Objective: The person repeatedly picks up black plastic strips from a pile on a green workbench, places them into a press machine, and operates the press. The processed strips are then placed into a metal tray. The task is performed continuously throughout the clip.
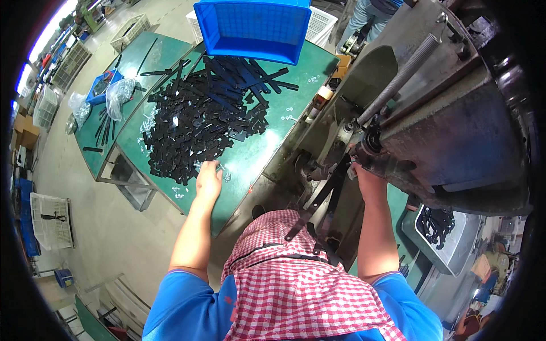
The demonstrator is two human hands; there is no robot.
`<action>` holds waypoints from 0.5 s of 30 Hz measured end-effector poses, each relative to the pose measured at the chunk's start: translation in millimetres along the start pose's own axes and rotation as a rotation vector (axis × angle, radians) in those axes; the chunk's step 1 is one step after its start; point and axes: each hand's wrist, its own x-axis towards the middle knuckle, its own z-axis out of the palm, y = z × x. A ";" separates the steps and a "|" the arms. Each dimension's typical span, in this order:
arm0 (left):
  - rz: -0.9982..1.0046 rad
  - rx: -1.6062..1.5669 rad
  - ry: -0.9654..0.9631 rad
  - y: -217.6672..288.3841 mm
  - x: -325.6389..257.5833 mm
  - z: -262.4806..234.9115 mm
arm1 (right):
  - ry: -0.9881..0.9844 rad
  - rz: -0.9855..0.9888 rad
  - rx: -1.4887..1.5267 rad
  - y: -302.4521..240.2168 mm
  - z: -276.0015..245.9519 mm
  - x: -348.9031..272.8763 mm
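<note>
At the near edge of a heap of black flat metal pieces (199, 119), my left hand (209, 179) rests with its fingers curled down among small silver rivets (226, 174) on the green table (261, 150). Whatever its fingertips pinch is too small to make out. My right hand (364, 173) is at the machine's working point (369, 142), closed around the upper end of long black metal bars (318, 203). These bars hang down in front of my checked apron (301, 284). Part of the machine hides the right fingertips.
A blue crate (256, 34) lies tipped toward me behind the heap. The large grey machine (449, 125) fills the right side. A metal tray (460, 241) with black parts stands lower right. Plastic bags (119, 96) lie on the far-left table; a person (367, 23) is behind the machine.
</note>
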 end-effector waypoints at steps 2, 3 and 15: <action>-0.054 0.095 -0.116 -10.7 -4.4 5.3 | 0.115 0.030 0.038 -7.1 -3.8 -3.0; -0.064 0.102 -0.136 -8.9 -4.6 4.5 | 0.168 0.102 0.126 -7.2 -4.2 -7.8; -0.111 -1.093 -0.415 119.7 5.2 -69.9 | -0.381 0.576 1.049 -115.4 -74.8 -42.3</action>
